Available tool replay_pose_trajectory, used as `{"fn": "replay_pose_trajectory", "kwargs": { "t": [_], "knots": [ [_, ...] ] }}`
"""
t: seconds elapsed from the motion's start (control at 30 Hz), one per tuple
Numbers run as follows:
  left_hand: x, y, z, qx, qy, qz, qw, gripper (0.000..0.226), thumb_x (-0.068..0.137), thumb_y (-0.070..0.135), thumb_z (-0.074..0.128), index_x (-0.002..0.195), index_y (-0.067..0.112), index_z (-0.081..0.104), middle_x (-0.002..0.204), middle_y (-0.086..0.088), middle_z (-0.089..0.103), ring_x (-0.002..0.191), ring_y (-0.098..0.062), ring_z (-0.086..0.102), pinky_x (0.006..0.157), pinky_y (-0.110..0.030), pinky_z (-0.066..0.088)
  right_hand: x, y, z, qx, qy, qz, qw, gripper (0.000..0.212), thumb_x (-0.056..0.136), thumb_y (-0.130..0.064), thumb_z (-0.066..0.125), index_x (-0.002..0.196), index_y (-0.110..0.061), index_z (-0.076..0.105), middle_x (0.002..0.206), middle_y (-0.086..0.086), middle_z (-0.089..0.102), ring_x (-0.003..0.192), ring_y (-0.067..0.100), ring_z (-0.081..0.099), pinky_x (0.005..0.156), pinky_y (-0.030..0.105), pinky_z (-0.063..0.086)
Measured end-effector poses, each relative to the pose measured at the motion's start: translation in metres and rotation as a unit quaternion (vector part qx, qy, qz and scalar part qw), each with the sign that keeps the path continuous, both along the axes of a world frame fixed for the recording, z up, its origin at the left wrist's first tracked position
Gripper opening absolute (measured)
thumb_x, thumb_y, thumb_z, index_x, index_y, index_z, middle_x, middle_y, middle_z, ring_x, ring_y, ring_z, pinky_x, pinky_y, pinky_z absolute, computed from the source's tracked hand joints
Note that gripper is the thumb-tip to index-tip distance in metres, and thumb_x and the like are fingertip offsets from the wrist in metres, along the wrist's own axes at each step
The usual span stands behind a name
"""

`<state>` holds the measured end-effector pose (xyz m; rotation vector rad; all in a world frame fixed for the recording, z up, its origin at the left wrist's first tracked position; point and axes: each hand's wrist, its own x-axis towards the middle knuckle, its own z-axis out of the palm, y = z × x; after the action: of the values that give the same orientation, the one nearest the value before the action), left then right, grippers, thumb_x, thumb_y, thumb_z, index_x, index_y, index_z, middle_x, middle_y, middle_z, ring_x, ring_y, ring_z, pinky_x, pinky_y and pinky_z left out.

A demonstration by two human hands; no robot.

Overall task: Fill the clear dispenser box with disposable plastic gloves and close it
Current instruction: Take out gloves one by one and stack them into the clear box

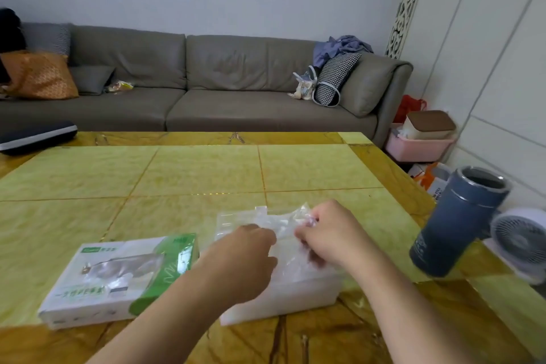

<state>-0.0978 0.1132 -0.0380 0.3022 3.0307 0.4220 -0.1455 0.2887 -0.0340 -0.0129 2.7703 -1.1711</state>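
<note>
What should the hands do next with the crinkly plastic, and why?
Probably push the gloves down into the clear box: both hands, left hand and right hand, pinch them above it, and its lid stands open.

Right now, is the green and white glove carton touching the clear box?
Apart. The head view shows a strip of yellow table between the glove carton and the clear box, though the left forearm covers the lower part of that gap.
</note>
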Motion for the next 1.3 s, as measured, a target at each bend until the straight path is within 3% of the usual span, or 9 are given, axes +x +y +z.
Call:
{"fn": "replay_pose_trajectory", "kwargs": {
  "t": [0.13,0.23,0.53,0.67,0.8,0.97,1.1,1.17,1.3],
  "knots": [
    [-0.009,-0.004,-0.005,-0.005,-0.075,-0.008,0.997,0.062,0.093,0.044,0.071,0.148,0.044,0.042,0.122,0.017,0.063,0.103,-0.009,0.057,0.079,-0.028,0.045,-0.009,0.005,-0.010,0.112,0.057,-0.012,0.992,0.031,0.090,-0.016,0.073,0.067,0.000,0.059,0.070,0.013,0.071,0.055,0.029,0.071,0.046,0.036,0.054],
    [-0.011,-0.001,0.002,-0.075,-0.067,-0.043,0.994,0.077,0.087,0.045,0.075,0.153,0.044,0.036,0.124,0.015,0.063,0.115,-0.012,0.059,0.085,-0.030,0.051,-0.009,0.005,-0.010,0.173,0.075,-0.013,0.982,0.043,0.088,-0.018,0.078,0.061,-0.013,0.045,0.071,0.007,0.061,0.050,0.028,0.060,0.042,0.031,0.043],
    [-0.021,0.004,-0.005,-0.118,-0.124,-0.062,0.983,0.066,0.084,0.050,0.074,0.143,0.038,0.047,0.116,0.010,0.064,0.111,-0.018,0.061,0.086,-0.035,0.054,0.012,-0.003,0.015,0.310,0.115,-0.026,0.943,0.025,0.089,-0.005,0.067,0.077,-0.015,0.048,0.079,0.001,0.056,0.066,0.025,0.058,0.050,0.031,0.041],
    [-0.022,0.006,-0.007,-0.122,-0.122,-0.064,0.983,0.061,0.081,0.050,0.074,0.134,0.033,0.049,0.110,0.007,0.065,0.102,-0.021,0.062,0.084,-0.037,0.055,0.024,-0.015,0.028,0.282,0.206,0.068,0.935,0.035,0.083,0.002,0.073,0.107,-0.019,0.058,0.109,-0.004,0.056,0.097,0.021,0.059,0.081,0.036,0.058],
    [-0.021,0.006,-0.008,-0.140,-0.112,-0.073,0.981,0.055,0.084,0.056,0.069,0.127,0.029,0.051,0.105,0.004,0.064,0.096,-0.023,0.062,0.081,-0.038,0.055,0.030,-0.023,0.022,0.217,0.080,0.165,0.959,0.014,0.087,-0.011,0.069,0.099,-0.018,0.072,0.100,-0.001,0.065,0.083,0.022,0.068,0.073,0.047,0.063],
    [-0.014,0.003,-0.001,-0.126,-0.115,-0.061,0.984,0.059,0.087,0.056,0.068,0.139,0.034,0.050,0.119,0.008,0.064,0.108,-0.018,0.062,0.089,-0.040,0.056,0.017,-0.011,0.004,0.359,-0.011,0.185,0.915,0.034,0.085,-0.021,0.079,0.118,-0.018,0.072,0.112,0.002,0.070,0.094,0.024,0.070,0.077,0.035,0.061],
    [-0.005,0.016,0.009,-0.234,-0.093,-0.037,0.967,0.032,0.092,0.033,0.071,0.116,0.017,0.058,0.106,0.001,0.060,0.090,-0.021,0.058,0.068,-0.031,0.044,0.002,-0.018,-0.003,0.406,-0.096,0.180,0.891,0.055,0.083,-0.019,0.079,0.136,-0.026,0.066,0.131,0.000,0.063,0.107,0.024,0.067,0.079,0.033,0.053],
    [0.000,0.028,0.016,-0.260,-0.117,-0.031,0.958,0.017,0.094,0.018,0.068,0.103,0.016,0.054,0.104,-0.003,0.060,0.084,-0.023,0.051,0.068,-0.031,0.039,-0.005,-0.023,-0.003,0.433,-0.145,0.189,0.869,0.054,0.086,-0.027,0.079,0.137,-0.028,0.063,0.135,-0.002,0.062,0.105,0.026,0.065,0.080,0.033,0.048],
    [-0.003,0.035,0.019,-0.260,-0.170,-0.035,0.950,0.018,0.094,0.013,0.067,0.110,0.013,0.059,0.088,-0.001,0.052,0.104,-0.028,0.063,0.076,-0.034,0.042,-0.013,-0.029,-0.006,0.459,-0.203,0.198,0.842,0.040,0.089,-0.033,0.075,0.127,-0.021,0.065,0.115,0.000,0.065,0.102,0.028,0.067,0.079,0.035,0.052]
  ]
}}
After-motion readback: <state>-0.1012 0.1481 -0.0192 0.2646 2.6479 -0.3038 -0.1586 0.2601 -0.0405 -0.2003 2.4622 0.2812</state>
